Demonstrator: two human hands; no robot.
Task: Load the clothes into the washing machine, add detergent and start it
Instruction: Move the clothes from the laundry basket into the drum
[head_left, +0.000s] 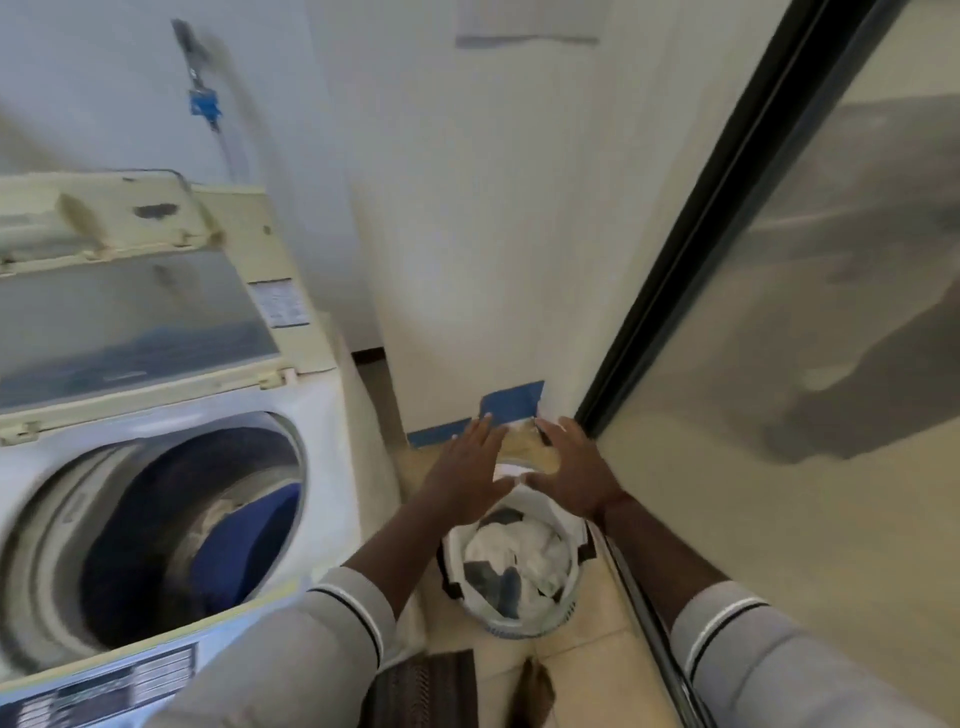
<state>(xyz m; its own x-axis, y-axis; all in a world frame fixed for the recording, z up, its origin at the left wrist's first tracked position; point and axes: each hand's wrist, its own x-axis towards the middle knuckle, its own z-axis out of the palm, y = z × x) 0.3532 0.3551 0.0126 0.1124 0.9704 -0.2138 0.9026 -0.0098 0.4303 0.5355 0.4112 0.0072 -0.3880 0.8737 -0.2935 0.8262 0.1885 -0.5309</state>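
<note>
far left: washing machine (171, 467), top-loading, lid (130, 312) raised toward the wall, drum open with dark blue cloth already inside on its right side. control panel along the near edge, blurred, unreadable. no detergent in view.

right of the machine, on the tiled floor beside the dark door frame (727, 234): round laundry basket (511, 566) holding white and dark clothes (519, 556), heaped loosely.

above the basket: left hand (465, 470), fingers spread wide, palm down, holding nothing. just beside it, right hand (574, 467), likewise splayed and empty, thumbs nearly meeting. both over the far rim of the basket, apart from the cloth.

relation that matters: clothes straight below and slightly nearer the body than either hand, roughly midway between them, so neither clearly closer; heap has no real long axis. drum lies off to the left of the basket, on the left hand's side.

judged step: reaching down for another load; loading partly done, detergent and start not yet.
</note>
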